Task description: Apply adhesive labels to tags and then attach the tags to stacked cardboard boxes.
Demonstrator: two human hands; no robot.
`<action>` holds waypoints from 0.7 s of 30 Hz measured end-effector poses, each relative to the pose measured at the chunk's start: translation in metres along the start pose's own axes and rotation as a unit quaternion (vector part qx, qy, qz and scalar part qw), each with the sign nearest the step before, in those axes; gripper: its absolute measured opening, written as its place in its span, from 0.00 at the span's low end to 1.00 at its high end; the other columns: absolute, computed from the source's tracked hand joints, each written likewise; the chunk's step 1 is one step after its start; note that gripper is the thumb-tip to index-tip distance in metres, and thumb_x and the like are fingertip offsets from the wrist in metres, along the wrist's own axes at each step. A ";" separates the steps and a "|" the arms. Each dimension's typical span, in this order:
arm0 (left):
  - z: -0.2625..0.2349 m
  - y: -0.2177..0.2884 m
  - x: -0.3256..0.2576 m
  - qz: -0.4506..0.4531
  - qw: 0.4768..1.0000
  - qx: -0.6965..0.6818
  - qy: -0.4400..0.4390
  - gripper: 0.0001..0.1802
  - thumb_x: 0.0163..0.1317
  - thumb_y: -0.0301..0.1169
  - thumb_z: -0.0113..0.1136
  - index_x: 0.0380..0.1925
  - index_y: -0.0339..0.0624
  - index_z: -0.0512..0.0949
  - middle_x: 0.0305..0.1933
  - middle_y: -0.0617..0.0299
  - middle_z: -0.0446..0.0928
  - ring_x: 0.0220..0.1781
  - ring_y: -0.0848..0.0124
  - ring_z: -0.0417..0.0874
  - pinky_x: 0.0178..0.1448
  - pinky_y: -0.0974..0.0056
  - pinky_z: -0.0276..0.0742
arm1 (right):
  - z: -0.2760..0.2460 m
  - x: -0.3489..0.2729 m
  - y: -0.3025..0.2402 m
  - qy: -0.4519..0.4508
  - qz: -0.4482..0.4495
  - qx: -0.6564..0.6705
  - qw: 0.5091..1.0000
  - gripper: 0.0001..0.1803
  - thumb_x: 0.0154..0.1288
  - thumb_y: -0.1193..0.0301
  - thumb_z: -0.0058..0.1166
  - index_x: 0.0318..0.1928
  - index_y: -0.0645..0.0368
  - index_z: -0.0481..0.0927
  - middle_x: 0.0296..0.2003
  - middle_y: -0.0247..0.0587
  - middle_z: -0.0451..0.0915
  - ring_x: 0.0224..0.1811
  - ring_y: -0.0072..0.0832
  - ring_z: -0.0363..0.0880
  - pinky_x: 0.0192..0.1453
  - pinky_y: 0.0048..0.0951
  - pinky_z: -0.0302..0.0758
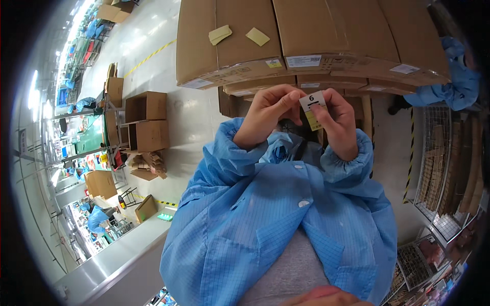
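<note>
A small white and yellow label (308, 108) is held up in front of my chest, between my two hands. My right hand (339, 121) grips its right side, with the thumb lying across the front. At the upper left edge, the thumb and fingertips of my left hand (269, 111) are pinched together on it; part of those fingers is hidden. Just beyond my hands stand large brown cardboard boxes (326, 30). Two piles of pale yellow slips, a left one (220, 34) and a right one (258, 36), lie on top of the boxes.
Open cardboard boxes (149, 135) stand on the floor to the left, near workbenches. To the right, a wire mesh cart (434, 168) holds flat cardboard. A person in a blue sleeve (449, 94) is beyond the boxes at far right. Yellow-black tape (410, 163) marks the floor.
</note>
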State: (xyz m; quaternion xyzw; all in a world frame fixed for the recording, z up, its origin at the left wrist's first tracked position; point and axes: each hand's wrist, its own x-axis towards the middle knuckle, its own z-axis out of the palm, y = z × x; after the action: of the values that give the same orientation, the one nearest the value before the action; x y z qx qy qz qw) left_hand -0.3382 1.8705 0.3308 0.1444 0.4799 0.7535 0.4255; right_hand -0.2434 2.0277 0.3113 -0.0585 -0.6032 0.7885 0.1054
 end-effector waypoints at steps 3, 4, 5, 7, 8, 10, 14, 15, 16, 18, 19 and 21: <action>0.001 -0.008 0.000 -0.001 1.000 0.015 0.008 0.15 0.71 0.37 0.49 0.43 0.34 0.76 0.36 0.62 0.78 0.34 0.75 0.79 0.40 0.70 0.77 | 0.004 -0.001 -0.001 0.017 0.026 0.021 0.999 0.05 0.65 0.73 0.53 0.35 0.60 0.73 0.27 0.26 0.71 0.30 0.12 0.66 0.34 0.16 0.65; 0.003 -0.011 0.000 -0.001 1.000 0.014 0.009 0.15 0.71 0.37 0.49 0.43 0.34 0.76 0.36 0.62 0.78 0.34 0.75 0.79 0.40 0.70 0.77 | 0.004 -0.002 -0.001 0.016 0.027 0.022 0.999 0.05 0.65 0.73 0.53 0.35 0.60 0.73 0.27 0.26 0.71 0.30 0.12 0.66 0.34 0.16 0.65; 0.006 -0.013 0.000 0.020 0.999 0.039 0.025 0.14 0.71 0.36 0.50 0.41 0.35 0.76 0.35 0.64 0.78 0.35 0.77 0.78 0.40 0.72 0.76 | 0.005 -0.001 -0.001 0.024 0.028 0.006 0.999 0.05 0.64 0.72 0.54 0.34 0.60 0.73 0.26 0.26 0.71 0.29 0.12 0.65 0.33 0.17 0.64; 0.009 -0.016 -0.002 0.040 0.996 0.064 0.043 0.13 0.70 0.35 0.51 0.40 0.35 0.75 0.35 0.65 0.77 0.35 0.79 0.76 0.40 0.73 0.74 | 0.006 -0.001 0.001 0.030 0.030 -0.008 0.999 0.06 0.64 0.72 0.55 0.33 0.60 0.73 0.25 0.26 0.71 0.28 0.12 0.65 0.31 0.17 0.63; 0.011 -0.016 -0.002 0.062 0.992 0.104 0.045 0.11 0.70 0.34 0.52 0.38 0.35 0.75 0.34 0.67 0.76 0.35 0.81 0.75 0.40 0.74 0.73 | 0.004 -0.001 0.001 0.027 0.040 -0.035 0.998 0.07 0.64 0.72 0.55 0.32 0.60 0.73 0.24 0.26 0.70 0.27 0.12 0.64 0.30 0.17 0.63; 0.012 -0.017 -0.001 0.083 0.985 0.143 0.047 0.10 0.69 0.32 0.53 0.37 0.36 0.74 0.34 0.68 0.76 0.36 0.82 0.73 0.40 0.75 0.72 | 0.003 0.001 -0.001 0.023 0.050 -0.061 0.997 0.07 0.64 0.71 0.56 0.31 0.60 0.73 0.23 0.26 0.69 0.26 0.11 0.63 0.29 0.18 0.63; 0.011 -0.016 -0.003 0.113 0.956 0.251 0.105 0.08 0.66 0.30 0.58 0.33 0.35 0.75 0.27 0.68 0.75 0.31 0.84 0.72 0.35 0.77 0.70 | 0.001 0.002 -0.008 -0.019 0.043 -0.145 0.988 0.06 0.66 0.72 0.52 0.33 0.61 0.73 0.26 0.25 0.71 0.29 0.11 0.66 0.32 0.17 0.66; 0.011 -0.014 -0.004 0.108 0.947 0.281 0.110 0.08 0.66 0.29 0.58 0.33 0.35 0.75 0.26 0.69 0.74 0.30 0.84 0.71 0.35 0.77 0.69 | 0.000 0.003 -0.007 -0.027 0.053 -0.122 0.991 0.06 0.66 0.72 0.52 0.33 0.61 0.73 0.26 0.25 0.71 0.29 0.11 0.65 0.31 0.16 0.65; 0.010 -0.014 -0.003 0.108 0.947 0.282 0.109 0.08 0.66 0.29 0.58 0.33 0.35 0.75 0.26 0.69 0.74 0.30 0.84 0.71 0.35 0.77 0.69 | -0.001 0.003 -0.008 -0.026 0.052 -0.121 0.991 0.06 0.66 0.72 0.52 0.33 0.61 0.73 0.26 0.25 0.71 0.29 0.11 0.65 0.31 0.16 0.65; 0.009 -0.015 -0.002 0.108 0.957 0.254 0.088 0.08 0.66 0.29 0.57 0.33 0.34 0.75 0.26 0.69 0.74 0.30 0.83 0.72 0.35 0.76 0.70 | -0.002 0.003 -0.012 -0.031 0.054 -0.101 0.993 0.06 0.66 0.72 0.52 0.33 0.61 0.72 0.26 0.24 0.71 0.29 0.10 0.65 0.32 0.15 0.64; 0.009 -0.014 -0.001 0.109 0.957 0.255 0.088 0.08 0.66 0.29 0.57 0.33 0.34 0.75 0.26 0.69 0.74 0.30 0.83 0.72 0.35 0.76 0.70 | -0.004 0.005 -0.012 -0.030 0.053 -0.101 0.993 0.06 0.66 0.72 0.52 0.33 0.61 0.72 0.26 0.24 0.71 0.29 0.10 0.65 0.32 0.15 0.64; 0.008 -0.014 0.001 0.102 0.971 0.201 0.079 0.08 0.66 0.29 0.58 0.35 0.34 0.76 0.26 0.68 0.75 0.29 0.82 0.72 0.34 0.76 0.70 | -0.007 0.006 -0.007 -0.027 0.040 -0.111 0.993 0.06 0.66 0.72 0.52 0.33 0.60 0.72 0.26 0.25 0.71 0.30 0.10 0.66 0.33 0.15 0.65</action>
State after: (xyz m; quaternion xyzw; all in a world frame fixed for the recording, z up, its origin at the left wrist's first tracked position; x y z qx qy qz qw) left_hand -0.3265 1.8789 0.3230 0.2154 0.6361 0.6902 0.2695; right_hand -0.2471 2.0378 0.3168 -0.0723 -0.6870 0.7213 0.0501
